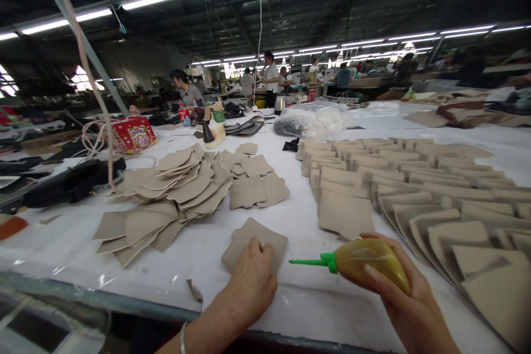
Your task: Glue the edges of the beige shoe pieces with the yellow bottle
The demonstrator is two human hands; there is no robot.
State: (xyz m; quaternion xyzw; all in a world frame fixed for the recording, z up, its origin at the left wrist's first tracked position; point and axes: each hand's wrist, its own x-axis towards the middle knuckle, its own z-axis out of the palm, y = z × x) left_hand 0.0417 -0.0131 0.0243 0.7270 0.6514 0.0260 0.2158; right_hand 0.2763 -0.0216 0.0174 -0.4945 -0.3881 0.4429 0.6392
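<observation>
My left hand [251, 275] lies on a small stack of beige cut pieces [249, 237] near the table's front edge, its fingers curled down onto the top piece. My right hand [409, 301] is wrapped round a yellowish squeeze bottle [371, 263] with a green nozzle [315, 261] that points left, towards the stack. The bottle is held just above the white table [298, 215].
A loose heap of beige pieces [174, 188] lies to the left. Overlapping rows of the same pieces [415, 188] cover the right side. A red patterned bag [130, 134], black items [70, 182] and a plastic bag [311, 119] sit farther back. Other people work at distant tables.
</observation>
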